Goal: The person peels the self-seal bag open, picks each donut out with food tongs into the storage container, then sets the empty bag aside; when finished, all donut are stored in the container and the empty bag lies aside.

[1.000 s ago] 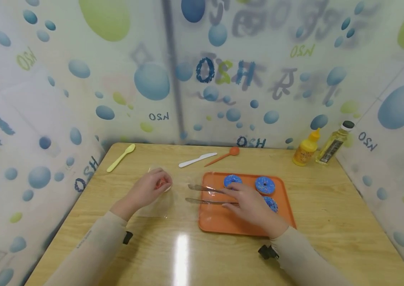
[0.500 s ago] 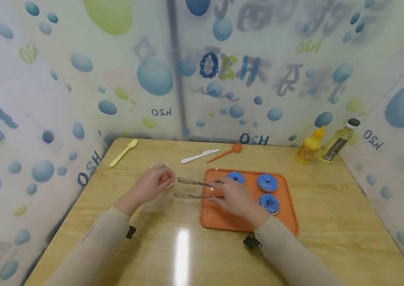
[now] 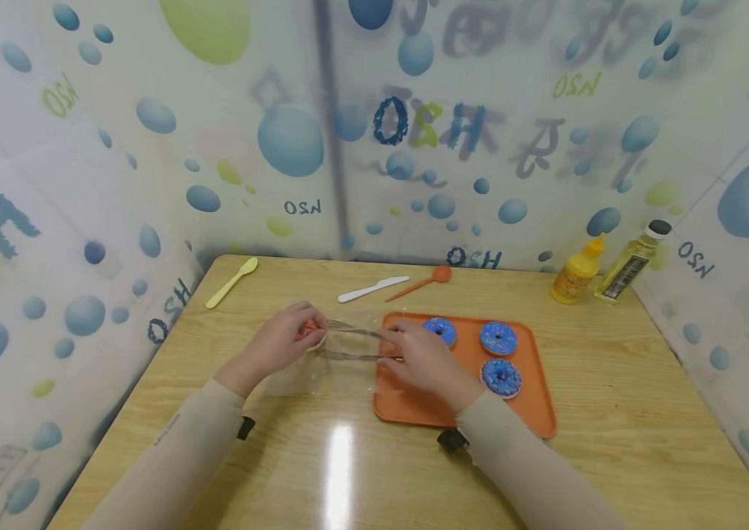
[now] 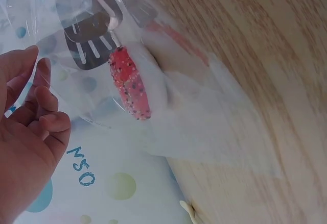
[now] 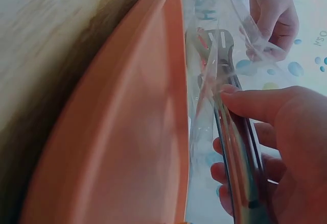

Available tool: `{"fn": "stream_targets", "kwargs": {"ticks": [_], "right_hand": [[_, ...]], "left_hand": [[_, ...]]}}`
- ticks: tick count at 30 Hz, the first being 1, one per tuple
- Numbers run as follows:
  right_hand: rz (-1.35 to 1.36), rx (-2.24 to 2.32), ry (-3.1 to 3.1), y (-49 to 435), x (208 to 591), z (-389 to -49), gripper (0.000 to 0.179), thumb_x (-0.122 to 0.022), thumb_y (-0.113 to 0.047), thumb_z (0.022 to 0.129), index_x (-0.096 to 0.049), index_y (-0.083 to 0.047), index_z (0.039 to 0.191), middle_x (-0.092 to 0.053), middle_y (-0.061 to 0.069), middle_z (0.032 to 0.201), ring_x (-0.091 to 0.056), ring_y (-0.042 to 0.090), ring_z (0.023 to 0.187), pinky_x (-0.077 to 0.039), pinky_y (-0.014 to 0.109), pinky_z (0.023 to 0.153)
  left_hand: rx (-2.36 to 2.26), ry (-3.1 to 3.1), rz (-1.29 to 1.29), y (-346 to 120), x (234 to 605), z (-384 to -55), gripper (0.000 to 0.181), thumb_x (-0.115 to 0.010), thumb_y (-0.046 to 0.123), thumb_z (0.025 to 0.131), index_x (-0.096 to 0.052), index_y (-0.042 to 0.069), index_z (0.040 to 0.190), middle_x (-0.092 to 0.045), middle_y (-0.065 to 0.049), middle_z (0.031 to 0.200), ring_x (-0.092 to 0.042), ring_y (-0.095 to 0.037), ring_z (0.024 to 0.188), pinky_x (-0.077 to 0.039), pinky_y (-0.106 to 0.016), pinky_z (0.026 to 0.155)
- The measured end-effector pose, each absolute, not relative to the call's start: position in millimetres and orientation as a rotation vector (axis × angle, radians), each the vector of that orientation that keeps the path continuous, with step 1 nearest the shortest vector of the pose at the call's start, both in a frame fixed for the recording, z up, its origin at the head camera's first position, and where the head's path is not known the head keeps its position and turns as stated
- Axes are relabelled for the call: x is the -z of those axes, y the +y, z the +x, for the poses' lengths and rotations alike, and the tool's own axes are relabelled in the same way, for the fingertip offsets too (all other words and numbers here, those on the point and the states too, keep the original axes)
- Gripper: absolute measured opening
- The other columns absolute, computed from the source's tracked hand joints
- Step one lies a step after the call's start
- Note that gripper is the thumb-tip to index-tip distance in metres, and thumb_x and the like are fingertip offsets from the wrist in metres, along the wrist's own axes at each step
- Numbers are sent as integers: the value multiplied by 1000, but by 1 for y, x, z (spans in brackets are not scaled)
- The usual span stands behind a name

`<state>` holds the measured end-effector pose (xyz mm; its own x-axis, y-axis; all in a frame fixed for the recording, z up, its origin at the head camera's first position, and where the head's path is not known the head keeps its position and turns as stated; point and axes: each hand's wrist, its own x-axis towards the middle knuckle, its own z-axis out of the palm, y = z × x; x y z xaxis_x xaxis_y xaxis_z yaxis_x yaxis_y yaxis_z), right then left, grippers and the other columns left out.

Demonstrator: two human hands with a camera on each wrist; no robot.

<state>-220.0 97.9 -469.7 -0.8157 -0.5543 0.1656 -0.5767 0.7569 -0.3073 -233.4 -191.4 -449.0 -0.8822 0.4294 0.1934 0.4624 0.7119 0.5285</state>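
Note:
My left hand [image 3: 276, 340] pinches the edge of a clear plastic bag [image 4: 219, 137] between thumb and fingers. Inside the bag is a pink-red sprinkled donut [image 4: 130, 87] on its edge, mostly hidden behind my left hand in the head view. Metal tongs [image 5: 239, 147] are gripped in my right hand [image 3: 430, 361], over the left side of the orange tray [image 3: 410, 405]. The tongs' slotted end [image 4: 91, 43] reaches to the donut in the left wrist view; whether it still clasps the donut I cannot tell.
Three blue donuts [image 3: 497, 338] lie on the tray. Behind are a yellow-green spoon [image 3: 231, 283], a white knife [image 3: 373, 289] and an orange spoon [image 3: 419, 283]. A yellow squeeze bottle [image 3: 576, 274] and an oil bottle [image 3: 631, 266] stand at the back right.
My right hand has moved left with the tongs, whose tips now reach the donut by my left hand. The left hand has stayed nearly still, holding the bag.

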Motion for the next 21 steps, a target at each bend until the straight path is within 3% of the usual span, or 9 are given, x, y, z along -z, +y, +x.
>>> {"fn": "stream_targets", "kwargs": {"ticks": [7, 21], "right_hand": [[897, -546, -2893, 89, 470, -225, 53, -77, -37, 93, -65, -17, 141, -66, 7, 130, -66, 23, 113, -59, 40, 88], [868, -574, -2908, 78, 478, -228, 50, -78, -38, 93, -67, -22, 139, -67, 2, 122, -65, 16, 99, -57, 34, 78]], "left_hand": [[886, -2839, -761, -190, 448, -235, 5, -70, 19, 100, -71, 14, 102, -64, 3, 100, -59, -12, 84, -52, -34, 75], [865, -2847, -764, -192, 449, -233, 6, -70, 19, 100, -71, 15, 103, -63, 2, 99, -55, -10, 76, -49, -30, 70]]}}
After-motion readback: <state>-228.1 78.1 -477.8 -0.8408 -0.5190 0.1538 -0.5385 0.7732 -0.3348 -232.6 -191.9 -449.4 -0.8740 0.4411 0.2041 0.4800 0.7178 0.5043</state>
